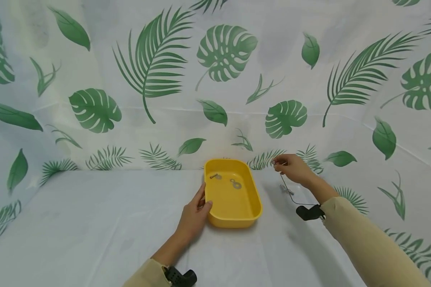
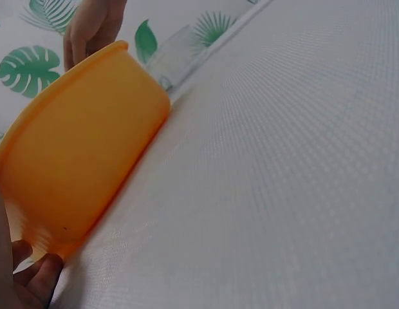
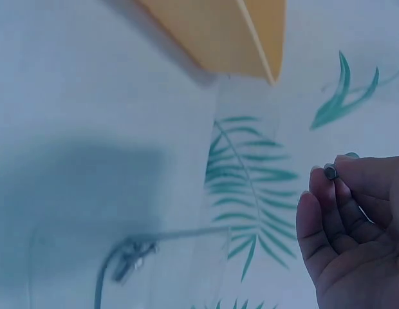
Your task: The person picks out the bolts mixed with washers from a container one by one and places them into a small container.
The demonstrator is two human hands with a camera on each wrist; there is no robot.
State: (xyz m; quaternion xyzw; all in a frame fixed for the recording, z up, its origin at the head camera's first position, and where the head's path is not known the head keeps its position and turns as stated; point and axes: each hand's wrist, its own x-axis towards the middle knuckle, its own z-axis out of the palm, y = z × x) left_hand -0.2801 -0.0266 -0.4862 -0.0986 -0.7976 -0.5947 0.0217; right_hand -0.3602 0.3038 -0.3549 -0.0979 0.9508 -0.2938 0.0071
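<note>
A yellow plastic tray [image 1: 233,207] lies on the white-covered table, with a small bolt [image 1: 213,175] and several flat washers [image 1: 236,185] on its floor. My left hand [image 1: 194,215] holds the tray's left side, and its fingertips [image 2: 45,273] are low against the wall in the left wrist view. Right of the tray and raised above the table, my right hand [image 1: 292,169] pinches a small metal piece [image 3: 330,172] between thumb and fingers. Only its round, hollow-looking end shows; I cannot tell its exact kind.
Below the right hand stands a transparent container [image 3: 154,283] with a few small metal parts [image 1: 287,190] in it. A thin dark wire [image 1: 291,195] runs by the right wrist's black camera [image 1: 309,212]. Behind the table hangs a leaf-print cloth [image 1: 237,99].
</note>
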